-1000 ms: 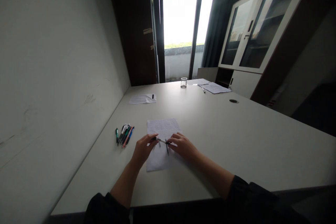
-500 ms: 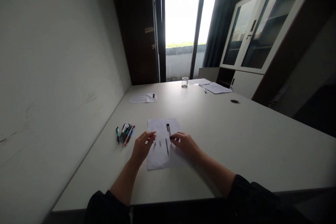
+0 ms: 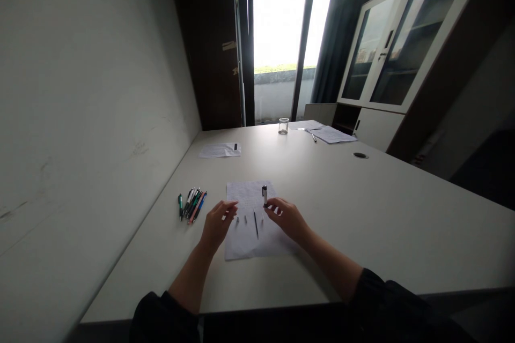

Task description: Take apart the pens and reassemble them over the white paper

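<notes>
A written sheet of paper (image 3: 249,193) lies on the white table (image 3: 362,214) in front of me. My right hand (image 3: 287,218) pinches a pen barrel (image 3: 264,194) and holds it nearly upright over the sheet. My left hand (image 3: 216,225) hovers over the sheet's left edge with fingers curled, thumb and forefinger close together; whether they hold a small part I cannot make out. Between the hands, a thin dark refill (image 3: 256,224) and two small pen parts (image 3: 241,220) rest on the paper.
Several pens (image 3: 191,205) lie in a row to the left of the sheet. Farther back are a folded paper (image 3: 220,150), a glass cup (image 3: 284,126), and more sheets with a pen (image 3: 330,134). A cable hole (image 3: 360,155) sits right. The wall runs along the table's left side.
The pen held level between both hands came apart. My right hand lifted the barrel upright and shifted it right. My left hand let go, and small parts now lie on the paper.
</notes>
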Motion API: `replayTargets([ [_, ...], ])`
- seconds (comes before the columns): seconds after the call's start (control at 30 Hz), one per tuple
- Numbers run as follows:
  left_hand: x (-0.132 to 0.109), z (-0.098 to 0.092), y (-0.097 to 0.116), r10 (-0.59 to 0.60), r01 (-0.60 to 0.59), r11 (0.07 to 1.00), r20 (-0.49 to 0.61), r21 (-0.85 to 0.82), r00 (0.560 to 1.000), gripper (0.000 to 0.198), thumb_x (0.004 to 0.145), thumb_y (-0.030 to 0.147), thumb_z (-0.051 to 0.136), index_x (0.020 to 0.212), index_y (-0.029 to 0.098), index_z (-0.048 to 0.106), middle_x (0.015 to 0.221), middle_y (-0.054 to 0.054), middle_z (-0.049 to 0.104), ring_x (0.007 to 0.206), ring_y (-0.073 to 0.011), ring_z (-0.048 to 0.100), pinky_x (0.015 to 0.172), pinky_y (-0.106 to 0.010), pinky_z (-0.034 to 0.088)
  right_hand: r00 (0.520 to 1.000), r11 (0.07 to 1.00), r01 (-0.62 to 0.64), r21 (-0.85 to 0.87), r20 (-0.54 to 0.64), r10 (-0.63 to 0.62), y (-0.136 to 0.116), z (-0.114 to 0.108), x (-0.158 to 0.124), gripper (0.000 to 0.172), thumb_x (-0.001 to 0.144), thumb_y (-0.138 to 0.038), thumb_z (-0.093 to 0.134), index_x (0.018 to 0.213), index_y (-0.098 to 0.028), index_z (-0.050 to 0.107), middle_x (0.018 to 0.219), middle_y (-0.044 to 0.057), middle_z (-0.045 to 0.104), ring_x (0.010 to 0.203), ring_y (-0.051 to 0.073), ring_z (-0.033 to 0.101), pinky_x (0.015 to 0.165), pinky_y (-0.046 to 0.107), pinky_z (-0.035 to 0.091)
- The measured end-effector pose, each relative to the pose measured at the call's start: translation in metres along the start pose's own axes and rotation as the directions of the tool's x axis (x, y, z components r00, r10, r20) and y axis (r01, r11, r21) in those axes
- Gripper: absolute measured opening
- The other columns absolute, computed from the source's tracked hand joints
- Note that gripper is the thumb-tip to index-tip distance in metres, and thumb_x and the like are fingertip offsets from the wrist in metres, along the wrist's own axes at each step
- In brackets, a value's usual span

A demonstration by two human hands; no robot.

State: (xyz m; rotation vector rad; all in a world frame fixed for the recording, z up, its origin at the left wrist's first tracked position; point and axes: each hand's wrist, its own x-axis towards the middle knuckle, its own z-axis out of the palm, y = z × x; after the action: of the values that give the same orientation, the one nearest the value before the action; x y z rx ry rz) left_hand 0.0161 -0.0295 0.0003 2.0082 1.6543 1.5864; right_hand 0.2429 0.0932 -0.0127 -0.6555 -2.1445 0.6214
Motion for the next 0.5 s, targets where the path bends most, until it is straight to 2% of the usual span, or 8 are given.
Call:
replayTargets([
  [0.13,0.0,0.0,-0.004,0.003,-0.003,1.0,0.015,-0.012,1.0,0.023,0.095,0.031,0.056,0.117,0.023,0.06,0.095,-0.004,0.065,0.08,-0.0148,0.067,0.065,-0.026,0.06,0.995,0.991,0.093,-0.095,-0.018,-0.095,-0.006,-0.005,0.001,0.008,0.087,-0.02,0.062,0.094,-0.021,0.066,0.083,0.003,0.066,0.069,0.015,0.058,0.067,0.03,0.052],
  [0.3,0.0,-0.001,-0.004,0.038,-0.031,0.995,0.073,-0.091,0.997,0.043,0.09,0.035,0.065,0.13,0.023,0.052,0.1,-0.006,0.065,0.078,-0.0144,0.066,0.067,-0.029,0.061,0.966,0.948,0.259,-0.186,0.04,-0.256,-0.014,-0.008,0.002,0.01,0.091,-0.02,0.06,0.098,-0.022,0.066,0.089,0.005,0.068,0.084,0.02,0.06,0.077,0.035,0.052],
  [0.5,-0.001,-0.002,0.003,0.047,-0.038,0.997,0.152,-0.061,0.987,0.026,0.09,0.033,0.064,0.114,0.023,0.066,0.091,-0.005,0.065,0.076,-0.0146,0.065,0.066,-0.026,0.058,0.94,0.901,0.342,-0.265,0.098,-0.328,-0.022,-0.01,0.0,0.013,0.094,-0.023,0.057,0.103,-0.022,0.066,0.095,0.007,0.067,0.089,0.021,0.06,0.08,0.038,0.052],
])
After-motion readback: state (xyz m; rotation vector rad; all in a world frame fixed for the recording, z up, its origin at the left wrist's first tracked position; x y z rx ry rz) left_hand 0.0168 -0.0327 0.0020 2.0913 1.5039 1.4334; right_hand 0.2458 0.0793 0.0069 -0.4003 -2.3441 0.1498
